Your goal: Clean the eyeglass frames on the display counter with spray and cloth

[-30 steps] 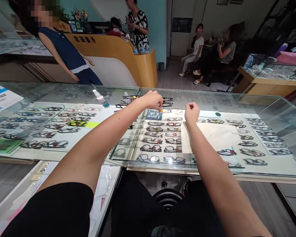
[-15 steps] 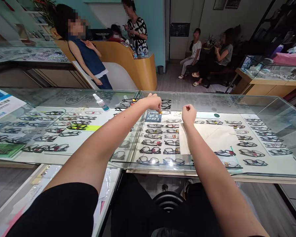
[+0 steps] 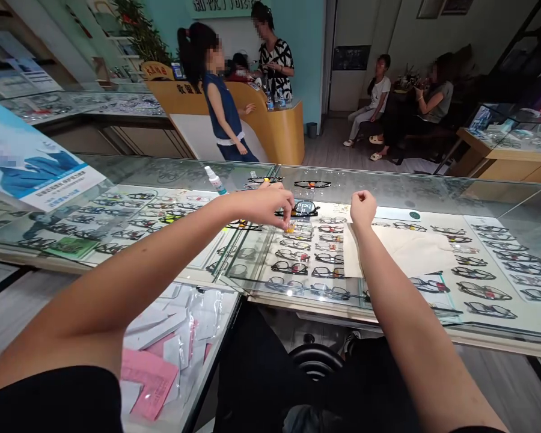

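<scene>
Plainly, the weak spot is the small orange piece (image 3: 290, 228). The left hand (image 3: 264, 204) pinches it between thumb and fingers, low over the glass bench (image 3: 388, 186) and just in front of the black glasses (image 3: 300, 210) that lie on top. It is tiny, so a loose pinch could drop it. On smooth glass it could roll or skid, and it would be hard to pick out against the rows of frames (image 3: 306, 258) on show underneath.

The left forearm stretches across the bench. A careless sweep could knock the glasses, or the spray bottle (image 3: 215, 179) standing further back.

The right hand (image 3: 363, 207) has its fingers curled into a loose fist at the near corner of a pale cloth (image 3: 410, 249) spread on the glass. I cannot tell whether it grips anything. A tug there would drag the cloth.

The bench is a long glass display case, reflective and joined at a seam near the left hand. A blue poster (image 3: 27, 162) lies at its left end, and paper packets (image 3: 162, 349) fill a lower shelf.

Beyond is an optician's shop, with an orange reception desk (image 3: 279, 129) and teal walls. Two people stand by the desk and others are seated at the back right.
</scene>
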